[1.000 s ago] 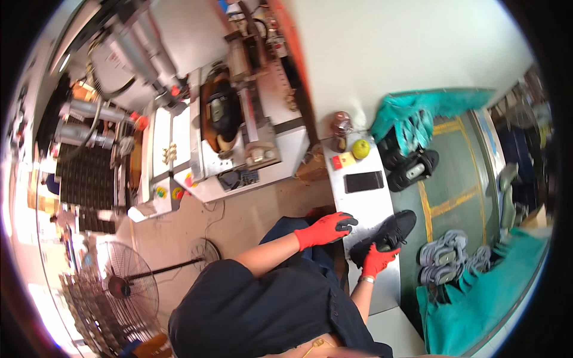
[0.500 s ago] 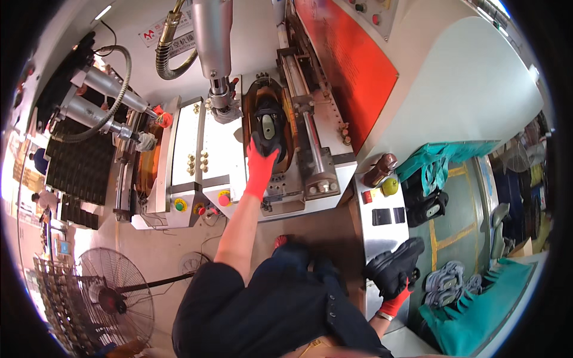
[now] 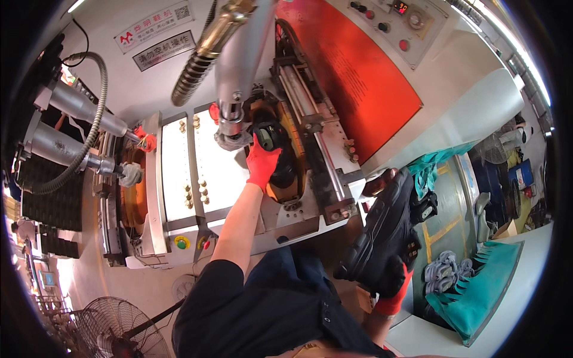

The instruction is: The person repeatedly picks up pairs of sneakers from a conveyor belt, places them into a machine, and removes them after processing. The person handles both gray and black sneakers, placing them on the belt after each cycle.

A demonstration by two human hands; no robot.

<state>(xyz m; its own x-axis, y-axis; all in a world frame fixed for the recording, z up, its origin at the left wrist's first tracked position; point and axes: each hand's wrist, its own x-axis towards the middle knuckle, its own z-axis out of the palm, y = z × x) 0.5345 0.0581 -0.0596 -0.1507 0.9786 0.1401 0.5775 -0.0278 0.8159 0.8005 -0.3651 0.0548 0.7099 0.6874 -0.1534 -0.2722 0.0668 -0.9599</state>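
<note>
Black shoe (image 3: 382, 230) up in the air, right of the machine (image 3: 334, 222), long axis slanting, toe or heel end unclear. Right hand (image 3: 397, 289) closed around its lower end. 1.0 s ago it was set down with the right hand already on it; 0.5 s ago lifted; now higher, looking bigger and nearer the camera.

Left hand (image 3: 262, 164) reaches into the machine, fingers partly curled at the opening of a second black shoe (image 3: 267, 141) in the amber-sided mould (image 3: 285, 194). Contact looks likely; cannot tell how firm the hold is. 1.0 s ago this hand was away from the machine, loosely bent; 0.5 s ago already at this shoe.

View has swung toward the machine: red panel (image 3: 364, 89) and knob panel (image 3: 399, 27) show more fully. Grey shoes (image 3: 443, 274) still beside teal cloth (image 3: 483, 292), lower right.
</note>
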